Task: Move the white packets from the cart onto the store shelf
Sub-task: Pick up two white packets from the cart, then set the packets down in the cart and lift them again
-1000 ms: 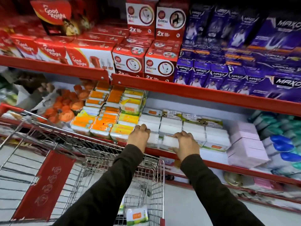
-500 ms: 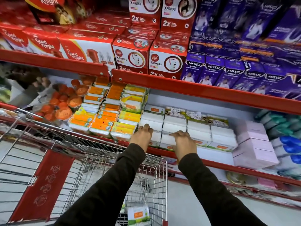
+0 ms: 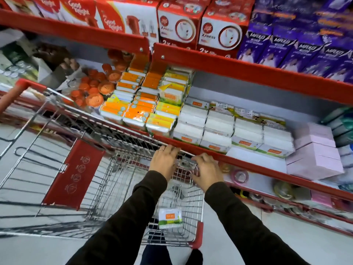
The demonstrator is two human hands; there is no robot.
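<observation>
**One packet left in the cart, both hands empty**

A single white packet lies in the cart, near its right front corner, label face up. Its long axis looks to run roughly across the basket, though blur makes that uncertain. Above it, the left hand and right hand hover open, fingers spread, holding nothing, just under the shelf's red front edge. Best move: reach straight down, grip the packet by its long sides, then set it beside the stacked white packets on the shelf.
</observation>
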